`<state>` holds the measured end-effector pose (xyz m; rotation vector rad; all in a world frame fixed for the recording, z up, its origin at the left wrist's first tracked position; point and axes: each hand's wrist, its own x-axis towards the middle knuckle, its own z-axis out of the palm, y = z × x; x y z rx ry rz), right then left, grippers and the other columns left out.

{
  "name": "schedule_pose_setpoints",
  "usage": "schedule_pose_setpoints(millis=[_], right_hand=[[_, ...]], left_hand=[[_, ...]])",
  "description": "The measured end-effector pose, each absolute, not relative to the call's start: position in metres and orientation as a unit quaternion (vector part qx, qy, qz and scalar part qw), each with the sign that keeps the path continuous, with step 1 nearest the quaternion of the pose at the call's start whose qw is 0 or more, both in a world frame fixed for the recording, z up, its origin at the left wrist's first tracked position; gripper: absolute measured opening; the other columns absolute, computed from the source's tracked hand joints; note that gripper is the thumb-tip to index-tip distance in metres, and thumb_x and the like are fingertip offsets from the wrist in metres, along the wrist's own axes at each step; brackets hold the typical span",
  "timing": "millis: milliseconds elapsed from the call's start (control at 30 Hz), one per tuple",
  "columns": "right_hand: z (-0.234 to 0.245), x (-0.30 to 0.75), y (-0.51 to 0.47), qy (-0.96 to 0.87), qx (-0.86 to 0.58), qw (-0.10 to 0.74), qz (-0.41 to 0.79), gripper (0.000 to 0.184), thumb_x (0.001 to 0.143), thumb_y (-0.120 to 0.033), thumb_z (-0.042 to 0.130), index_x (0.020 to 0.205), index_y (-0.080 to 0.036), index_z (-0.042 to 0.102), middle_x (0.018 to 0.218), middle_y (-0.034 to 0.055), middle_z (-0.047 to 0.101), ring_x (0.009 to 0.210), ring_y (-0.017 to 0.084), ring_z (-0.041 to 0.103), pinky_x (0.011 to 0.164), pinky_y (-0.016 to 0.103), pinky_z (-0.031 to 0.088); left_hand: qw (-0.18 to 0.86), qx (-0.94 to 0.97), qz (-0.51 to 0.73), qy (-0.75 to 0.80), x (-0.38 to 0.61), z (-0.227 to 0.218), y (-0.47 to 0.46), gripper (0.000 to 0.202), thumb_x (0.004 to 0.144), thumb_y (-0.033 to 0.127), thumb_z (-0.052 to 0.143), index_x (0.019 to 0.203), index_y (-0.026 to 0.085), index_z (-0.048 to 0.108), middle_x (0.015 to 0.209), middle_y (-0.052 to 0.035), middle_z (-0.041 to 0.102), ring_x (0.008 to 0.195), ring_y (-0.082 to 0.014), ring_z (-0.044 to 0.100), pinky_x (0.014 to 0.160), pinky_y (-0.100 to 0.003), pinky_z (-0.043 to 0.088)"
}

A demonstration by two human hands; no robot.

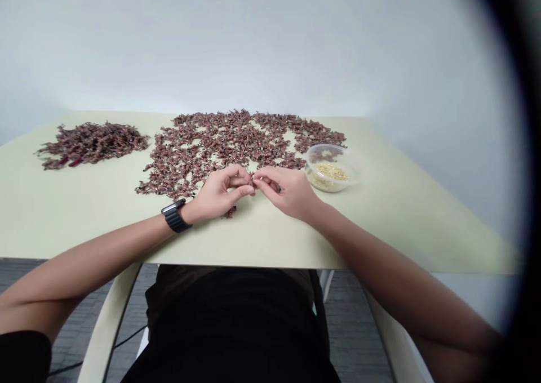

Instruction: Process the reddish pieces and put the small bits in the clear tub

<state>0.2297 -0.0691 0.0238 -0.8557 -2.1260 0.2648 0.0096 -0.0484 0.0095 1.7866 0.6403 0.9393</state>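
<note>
My left hand (222, 194) and my right hand (285, 191) meet over the pale green table (84, 203), fingertips pinched together on one small dark reddish dried piece (252, 178). A black watch (174, 216) is on my left wrist. Just behind my hands spreads a wide layer of the same reddish dried pieces (228, 141). A few bits lie under my left hand (229, 212). To the right of my right hand stands a clear plastic bowl (332, 168) holding pale yellowish seeds.
A separate heap of reddish dried pieces (91, 142) lies at the far left of the table. A plain white wall rises behind the table. The table's near edge runs just above my lap, with grey floor below.
</note>
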Motion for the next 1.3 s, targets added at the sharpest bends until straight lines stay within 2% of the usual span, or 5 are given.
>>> schedule_pose_setpoints(millis=[367, 667, 867, 1067, 1300], right_hand=[[0.028, 0.226, -0.068, -0.653, -0.386, 0.404, 0.511, 0.032, 0.093, -0.051, 0.066, 0.091, -0.018, 0.065, 0.069, -0.0003, 0.059, 0.051, 0.012, 0.052, 0.047, 0.026, 0.048], [0.031, 0.228, -0.072, -0.758, -0.411, 0.445, 0.241, 0.017, 0.094, -0.037, 0.065, 0.099, -0.022, 0.071, 0.082, 0.0027, 0.070, 0.068, 0.015, 0.060, 0.056, 0.027, 0.044], [0.026, 0.223, -0.072, -0.745, -0.397, 0.451, 0.289, 0.016, 0.095, -0.035, 0.064, 0.095, -0.020, 0.071, 0.077, 0.0013, 0.067, 0.060, 0.012, 0.055, 0.049, 0.024, 0.040], [0.023, 0.224, -0.071, -0.719, -0.409, 0.461, 0.323, 0.022, 0.095, -0.038, 0.065, 0.104, -0.021, 0.074, 0.082, 0.0035, 0.071, 0.066, 0.015, 0.061, 0.053, 0.027, 0.048], [0.035, 0.249, -0.052, -0.650, -0.480, 0.551, 0.209, 0.024, 0.095, -0.040, 0.061, 0.101, -0.020, 0.072, 0.084, 0.0067, 0.070, 0.070, 0.020, 0.064, 0.058, 0.032, 0.052]], left_hand=[[0.290, 0.812, 0.413, 0.294, 0.008, 0.016, -0.051, 0.023, 0.089, 0.035, 0.074, 0.099, 0.017, 0.064, 0.094, -0.0061, 0.070, 0.086, -0.0159, 0.067, 0.082, -0.028, 0.054], [0.350, 0.779, 0.431, 0.292, 0.011, 0.012, -0.049, 0.026, 0.088, 0.037, 0.075, 0.100, 0.016, 0.065, 0.097, -0.0082, 0.071, 0.090, -0.0173, 0.069, 0.086, -0.031, 0.057], [0.403, 0.755, 0.437, 0.278, 0.011, 0.012, -0.049, 0.029, 0.083, 0.035, 0.081, 0.102, 0.016, 0.069, 0.101, -0.0085, 0.072, 0.095, -0.0190, 0.071, 0.094, -0.034, 0.057], [0.488, 0.686, 0.439, 0.314, 0.011, 0.010, -0.044, 0.037, 0.076, 0.037, 0.086, 0.103, 0.015, 0.074, 0.100, -0.0098, 0.076, 0.090, -0.0198, 0.073, 0.084, -0.033, 0.060], [0.487, 0.653, 0.433, 0.386, 0.004, 0.004, -0.033, 0.047, 0.073, 0.041, 0.088, 0.112, 0.016, 0.078, 0.102, -0.0106, 0.078, 0.083, -0.0200, 0.073, 0.082, -0.036, 0.060]])
